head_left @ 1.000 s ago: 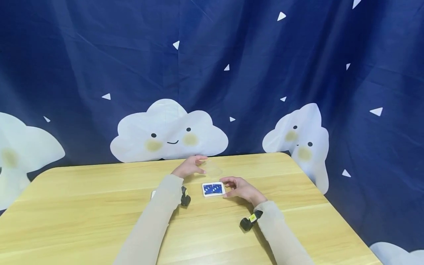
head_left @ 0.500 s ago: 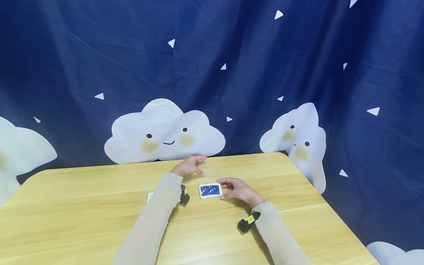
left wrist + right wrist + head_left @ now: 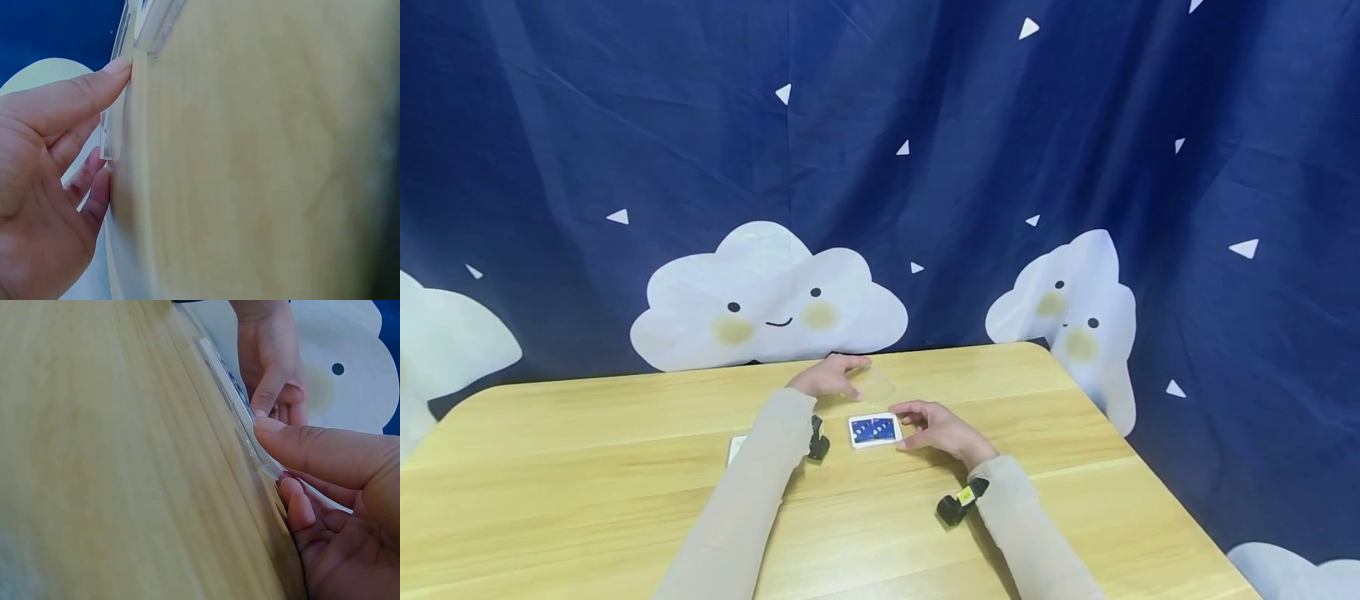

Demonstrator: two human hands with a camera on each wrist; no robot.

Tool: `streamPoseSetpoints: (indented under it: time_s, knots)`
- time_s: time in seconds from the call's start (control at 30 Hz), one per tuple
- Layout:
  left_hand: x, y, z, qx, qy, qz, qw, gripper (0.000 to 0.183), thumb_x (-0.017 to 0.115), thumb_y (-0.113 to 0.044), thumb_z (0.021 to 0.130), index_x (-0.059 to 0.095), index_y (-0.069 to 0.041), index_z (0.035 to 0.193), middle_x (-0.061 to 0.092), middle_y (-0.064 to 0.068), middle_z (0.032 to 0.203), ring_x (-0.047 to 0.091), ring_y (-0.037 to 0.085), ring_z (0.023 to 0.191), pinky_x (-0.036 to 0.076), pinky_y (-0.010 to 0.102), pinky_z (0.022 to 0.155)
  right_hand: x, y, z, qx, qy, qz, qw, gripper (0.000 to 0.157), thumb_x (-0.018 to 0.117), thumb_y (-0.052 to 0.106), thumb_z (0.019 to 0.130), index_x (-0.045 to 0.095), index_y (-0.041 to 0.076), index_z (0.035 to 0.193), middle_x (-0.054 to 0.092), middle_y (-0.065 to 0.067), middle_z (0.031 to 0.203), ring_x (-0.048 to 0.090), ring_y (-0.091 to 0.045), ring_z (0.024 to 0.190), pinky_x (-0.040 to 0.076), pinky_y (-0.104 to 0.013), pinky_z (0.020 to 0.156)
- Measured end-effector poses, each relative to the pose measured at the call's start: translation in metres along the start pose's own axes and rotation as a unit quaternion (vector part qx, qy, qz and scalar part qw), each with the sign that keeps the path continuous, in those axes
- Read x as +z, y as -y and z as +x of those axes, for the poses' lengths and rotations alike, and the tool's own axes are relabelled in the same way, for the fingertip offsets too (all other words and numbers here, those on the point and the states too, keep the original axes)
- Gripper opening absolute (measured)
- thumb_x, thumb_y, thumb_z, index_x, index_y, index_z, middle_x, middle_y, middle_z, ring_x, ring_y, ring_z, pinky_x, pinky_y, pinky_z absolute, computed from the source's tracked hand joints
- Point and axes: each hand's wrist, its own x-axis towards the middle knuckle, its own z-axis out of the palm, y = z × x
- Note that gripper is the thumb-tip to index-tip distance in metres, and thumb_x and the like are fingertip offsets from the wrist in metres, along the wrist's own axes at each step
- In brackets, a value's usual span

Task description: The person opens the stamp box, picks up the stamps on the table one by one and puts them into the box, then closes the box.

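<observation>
On the wooden table lies a small flat case (image 3: pixel 875 430) with a white border and two blue pictures of pale crescents. My right hand (image 3: pixel 946 432) grips its right edge, thumb at the near side and fingers at the far side. In the right wrist view the case (image 3: pixel 234 397) shows a clear plastic rim. Just beyond it, my left hand (image 3: pixel 829 378) holds a transparent, lid-like plate (image 3: pixel 877 388) by its left edge. The left wrist view shows that plate (image 3: pixel 106 134) edge-on, thumb on one side and fingers on the other.
A white flat object (image 3: pixel 737 447) lies left of the left sleeve, partly hidden by it. Black wrist cameras (image 3: pixel 952 510) hang from both wrists. A blue curtain (image 3: pixel 850 125) with cloud faces stands behind the table's far edge (image 3: pixel 940 352).
Both hands keep their holds with little movement. The head view has shifted slightly, so the scene sits further left and more of the white object beside the left sleeve shows.
</observation>
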Motion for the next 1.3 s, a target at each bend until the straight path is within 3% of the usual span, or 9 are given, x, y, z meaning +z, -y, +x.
streamPoseSetpoints:
  time_s: [0.4,0.83,1.03,1.3]
  knots:
    - [-0.003,-0.004,-0.009,0.013,-0.009,0.031,0.9994,0.059,0.074,-0.005,0.076,0.053,0.001,0.13,0.051,0.013,0.136,0.041,0.03,0.13,0.029,0.042,0.11,0.001,-0.005,0.003,-0.005,0.001,0.01,1.0,0.059,0.077,-0.001,0.072,0.055,0.001,0.127,0.059,-0.013,0.117,0.051,-0.022,0.104,0.041,-0.027,0.085]
    - [-0.005,-0.002,-0.013,0.017,-0.009,0.062,0.9979,0.061,0.078,-0.009,0.072,0.054,0.003,0.127,0.056,0.015,0.13,0.048,0.029,0.123,0.035,0.04,0.106,0.0,-0.003,0.001,-0.011,-0.004,0.009,1.0,0.061,0.076,-0.003,0.071,0.055,-0.002,0.127,0.059,-0.014,0.116,0.051,-0.023,0.104,0.043,-0.026,0.085]
    - [-0.006,0.0,-0.016,0.0,-0.027,0.066,0.9975,0.056,0.081,-0.013,0.067,0.062,0.001,0.118,0.062,0.012,0.119,0.052,0.025,0.109,0.038,0.04,0.102,-0.001,-0.003,0.001,-0.023,0.0,0.007,1.0,0.06,0.075,-0.003,0.072,0.054,-0.003,0.128,0.058,-0.017,0.117,0.05,-0.025,0.105,0.042,-0.027,0.084]
    - [-0.007,-0.003,-0.027,-0.028,-0.046,0.065,0.9964,0.056,0.083,-0.021,0.067,0.062,0.0,0.115,0.064,0.01,0.112,0.054,0.018,0.092,0.044,0.036,0.094,0.002,-0.001,0.002,0.004,-0.017,-0.005,1.0,0.058,0.076,-0.003,0.071,0.058,0.001,0.126,0.06,-0.011,0.114,0.051,-0.022,0.102,0.04,-0.029,0.088]
